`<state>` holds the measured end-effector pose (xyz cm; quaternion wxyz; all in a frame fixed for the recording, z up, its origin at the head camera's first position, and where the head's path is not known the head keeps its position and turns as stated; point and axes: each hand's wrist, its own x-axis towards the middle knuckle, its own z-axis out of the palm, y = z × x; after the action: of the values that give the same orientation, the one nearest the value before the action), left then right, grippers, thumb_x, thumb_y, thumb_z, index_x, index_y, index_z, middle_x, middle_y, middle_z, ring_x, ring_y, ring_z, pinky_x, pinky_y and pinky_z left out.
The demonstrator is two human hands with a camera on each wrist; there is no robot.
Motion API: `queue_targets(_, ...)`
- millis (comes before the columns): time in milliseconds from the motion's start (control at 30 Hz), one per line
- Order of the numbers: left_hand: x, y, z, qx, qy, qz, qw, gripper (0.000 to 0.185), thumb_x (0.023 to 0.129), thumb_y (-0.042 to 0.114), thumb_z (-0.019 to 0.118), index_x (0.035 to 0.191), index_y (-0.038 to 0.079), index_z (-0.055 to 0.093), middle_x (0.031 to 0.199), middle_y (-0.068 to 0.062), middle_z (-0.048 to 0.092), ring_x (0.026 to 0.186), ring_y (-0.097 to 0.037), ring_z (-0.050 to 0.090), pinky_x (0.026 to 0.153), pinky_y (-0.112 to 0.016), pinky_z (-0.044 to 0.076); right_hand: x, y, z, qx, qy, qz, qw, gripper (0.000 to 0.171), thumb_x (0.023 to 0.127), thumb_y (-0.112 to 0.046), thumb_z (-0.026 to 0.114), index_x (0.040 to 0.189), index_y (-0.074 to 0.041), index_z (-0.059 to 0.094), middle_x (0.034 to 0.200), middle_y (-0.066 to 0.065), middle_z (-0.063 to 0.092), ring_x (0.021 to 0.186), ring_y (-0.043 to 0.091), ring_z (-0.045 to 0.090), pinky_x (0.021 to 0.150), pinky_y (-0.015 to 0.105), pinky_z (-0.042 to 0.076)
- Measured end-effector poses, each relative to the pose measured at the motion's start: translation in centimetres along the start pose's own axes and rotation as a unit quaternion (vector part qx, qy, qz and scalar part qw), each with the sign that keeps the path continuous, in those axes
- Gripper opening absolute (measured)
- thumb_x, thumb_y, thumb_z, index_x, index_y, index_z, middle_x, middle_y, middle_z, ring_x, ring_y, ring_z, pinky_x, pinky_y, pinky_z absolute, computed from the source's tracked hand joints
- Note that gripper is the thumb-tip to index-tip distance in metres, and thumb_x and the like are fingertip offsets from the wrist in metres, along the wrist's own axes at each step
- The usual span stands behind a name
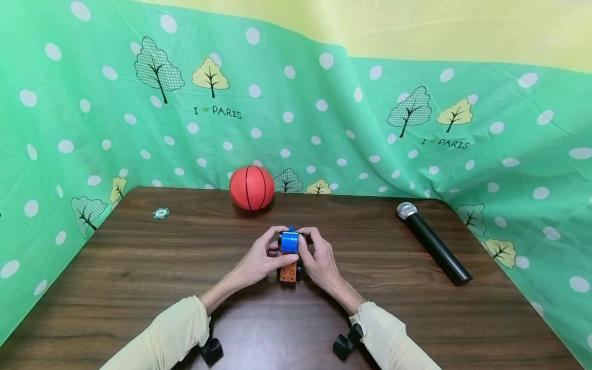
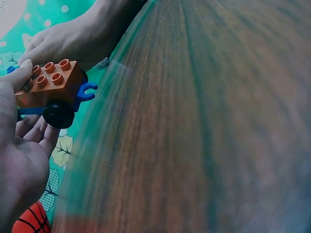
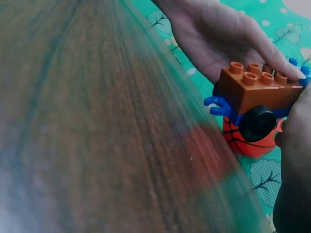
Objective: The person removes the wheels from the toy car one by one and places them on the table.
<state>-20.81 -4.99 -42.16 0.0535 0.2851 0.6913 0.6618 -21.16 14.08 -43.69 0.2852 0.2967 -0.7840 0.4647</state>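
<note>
Table (image 1: 139,267) holds basketball (image 1: 252,187), microphone (image 1: 435,242), token (image 1: 161,213)

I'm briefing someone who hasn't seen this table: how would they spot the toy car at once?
Start at the brown wooden table, then go to its middle, in front of the orange ball. There the left hand and right hand hold the toy car between them. It alone is built of studded bricks, blue and orange, with black wheels.

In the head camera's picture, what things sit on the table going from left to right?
Round token → orange ball → toy block car held by both hands → black microphone.
</note>
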Motion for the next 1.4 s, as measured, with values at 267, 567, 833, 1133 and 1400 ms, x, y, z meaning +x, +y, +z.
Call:
queue_targets(267,0.1,0.0,0.0,-0.018,0.005,-0.004,0.9998,0.055,0.094,0.009,0.076,0.140,0.003,0.046,0.109,-0.019,0.070,0.096,-0.024,0.071,0.084,-0.033,0.058,0.4,-2.0,-0.3,0.052,-0.017,0.058,0.997,0.018,0.102,0.009,0.051,0.119,0.007,0.057,0.105,0.019,0.066,0.091,0.020,0.060,0.079,0.034,0.052)
queue_targets(567,0.1,0.0,-0.7,-0.030,-0.006,-0.013,0.9994,0.055,0.096,0.008,0.074,0.142,0.001,0.044,0.106,-0.022,0.071,0.093,-0.025,0.073,0.082,-0.033,0.059,0.1,-0.5,0.5,0.024,0.011,0.014,1.000,0.021,0.096,0.017,0.058,0.116,0.011,0.060,0.093,0.016,0.066,0.083,0.020,0.062,0.070,0.041,0.054)
queue_targets(833,0.2,0.0,-0.5,-0.011,-0.012,-0.018,0.9997,0.055,0.095,0.007,0.074,0.141,0.000,0.045,0.104,-0.020,0.072,0.090,-0.023,0.072,0.081,-0.032,0.059,0.1,0.2,0.3,0.000,0.016,-0.022,1.000,0.020,0.095,0.011,0.062,0.113,0.001,0.062,0.091,0.009,0.067,0.078,0.020,0.063,0.069,0.033,0.055)
queue_targets(1133,0.0,0.0,-0.6,-0.014,-0.025,-0.015,0.9995,0.055,0.095,0.007,0.074,0.142,0.001,0.045,0.107,-0.020,0.072,0.090,-0.023,0.072,0.082,-0.033,0.059,0.2,0.4,0.0,-0.005,0.003,-0.037,0.999,0.016,0.096,0.005,0.061,0.111,0.000,0.060,0.088,0.009,0.066,0.074,0.017,0.060,0.061,0.035,0.053)
queue_targets(1400,0.1,0.1,-0.5,-0.012,-0.027,-0.007,0.9995,0.055,0.095,0.007,0.075,0.141,0.003,0.046,0.106,-0.018,0.073,0.090,-0.022,0.072,0.082,-0.033,0.059,0.2,0.4,-0.2,0.001,-0.010,-0.033,0.999,0.017,0.098,0.005,0.057,0.114,0.001,0.058,0.094,0.012,0.067,0.080,0.021,0.062,0.068,0.039,0.055)
